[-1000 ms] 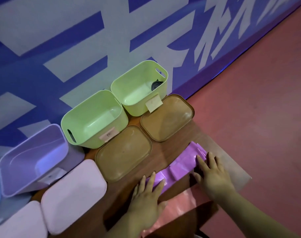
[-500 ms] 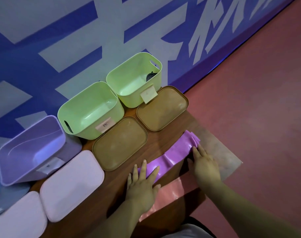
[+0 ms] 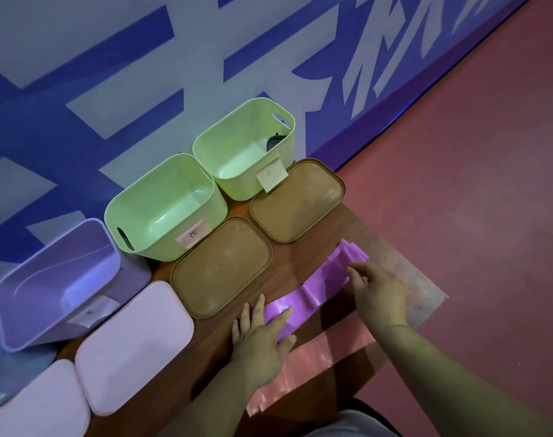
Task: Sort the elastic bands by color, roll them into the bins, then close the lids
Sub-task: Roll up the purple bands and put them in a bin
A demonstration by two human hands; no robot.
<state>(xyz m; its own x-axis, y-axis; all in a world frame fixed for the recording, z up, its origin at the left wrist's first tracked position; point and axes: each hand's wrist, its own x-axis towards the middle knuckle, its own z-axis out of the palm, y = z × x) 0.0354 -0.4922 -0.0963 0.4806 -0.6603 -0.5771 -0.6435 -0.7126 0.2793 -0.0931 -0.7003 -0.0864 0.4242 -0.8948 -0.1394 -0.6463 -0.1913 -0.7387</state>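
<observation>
The purple band (image 3: 319, 288), flat on the table (image 3: 300, 253) at lower centre, looks thin, limp and grippy, and is probably best rolled from its far end. The left hand (image 3: 262, 339) presses it flat-fingered, while the right hand (image 3: 379, 294) hangs loose there, gripping nothing. The farther green bin (image 3: 242, 187) holds a dark roll (image 3: 273, 142); the nearer green bin (image 3: 161, 244) looks empty.

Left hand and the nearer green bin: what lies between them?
A brown lid, flat on the table, between left hand and nearer green bin; head view.

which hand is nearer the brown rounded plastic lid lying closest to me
Left. The left hand lies flat on the purple elastic band, fingertips just off the brown rounded plastic lid; the right hand is farther right, by the band's folded end.
</observation>
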